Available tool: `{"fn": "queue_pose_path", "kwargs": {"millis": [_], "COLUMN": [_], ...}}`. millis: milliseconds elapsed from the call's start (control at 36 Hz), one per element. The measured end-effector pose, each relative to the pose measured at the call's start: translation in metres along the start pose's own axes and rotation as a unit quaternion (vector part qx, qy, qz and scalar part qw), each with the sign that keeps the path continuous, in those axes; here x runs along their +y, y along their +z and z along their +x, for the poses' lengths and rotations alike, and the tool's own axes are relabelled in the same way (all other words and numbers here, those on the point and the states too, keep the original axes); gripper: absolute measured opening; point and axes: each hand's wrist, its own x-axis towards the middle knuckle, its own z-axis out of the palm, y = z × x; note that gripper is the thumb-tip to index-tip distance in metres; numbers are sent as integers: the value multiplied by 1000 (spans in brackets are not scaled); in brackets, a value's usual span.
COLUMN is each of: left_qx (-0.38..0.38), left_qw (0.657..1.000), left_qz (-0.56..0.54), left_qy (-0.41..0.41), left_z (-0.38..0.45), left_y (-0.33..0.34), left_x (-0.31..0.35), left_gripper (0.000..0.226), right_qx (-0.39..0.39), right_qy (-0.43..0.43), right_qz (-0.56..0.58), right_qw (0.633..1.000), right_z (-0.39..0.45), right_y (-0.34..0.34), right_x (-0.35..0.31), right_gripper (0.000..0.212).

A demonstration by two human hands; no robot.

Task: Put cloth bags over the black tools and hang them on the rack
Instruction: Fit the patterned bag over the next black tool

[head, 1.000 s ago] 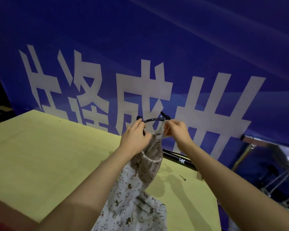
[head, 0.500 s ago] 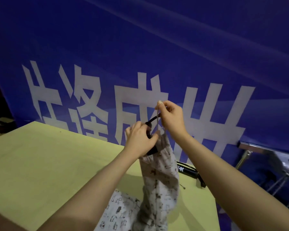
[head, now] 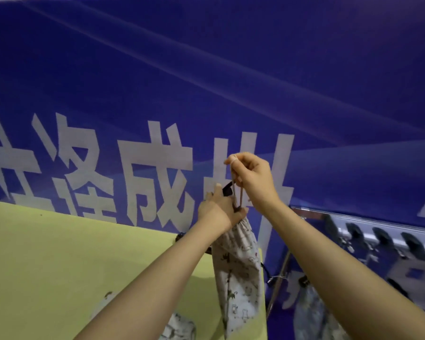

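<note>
A light patterned cloth bag (head: pixel 238 271) hangs upright in the air over the table's right edge, with a black tool's tip (head: pixel 228 190) sticking out of its gathered neck. My left hand (head: pixel 219 209) grips that neck from the left. Above it, my right hand (head: pixel 252 177) pinches the bag's brown drawstring (head: pixel 238 195) and holds it pulled upward. The rest of the tool is hidden inside the bag. A metal rack (head: pixel 383 238) with a row of hooks stands to the right.
The yellow-green table (head: pixel 59 253) fills the lower left. More patterned cloth (head: pixel 179 327) lies at its near edge. A second bagged item (head: pixel 312 312) hangs low by the rack's slanted metal leg (head: pixel 279 278). A blue banner (head: pixel 206 82) with white characters closes off the back.
Both hands and the bag have risen and shifted right toward the rack. My right hand has drawn the string upward, and the bag's neck is gathered tighter around the tool.
</note>
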Motion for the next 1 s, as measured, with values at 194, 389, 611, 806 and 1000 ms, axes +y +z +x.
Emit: {"fn": "queue_pose_path", "kwargs": {"millis": [194,389,611,806,1000], "left_qx": [-32,-4,-23,-24,-42], "left_qw": [995,993,988,992,997], "left_qz": [81,104,150,122,62], "left_qy": [46,50,4,-4,-18], "left_z": [-9,-26,-52,-76,-93], "left_y": [43,74,99,124,139], "left_x": [47,97,135,154,177], "left_gripper": [45,53,50,40,48], "right_qx": [70,64,66,104,69], "right_qy": [8,-92,-185,19,29], "right_qz": [-4,-199,-401,-163,-233], "right_qw": [998,974,895,981,970], "right_z": [-20,-52,-81,-107,-126], "right_y": [-62,-118,-165,-190,-217], "right_x": [-7,1,10,10,12], "right_gripper": [20,21,19,27,27]}}
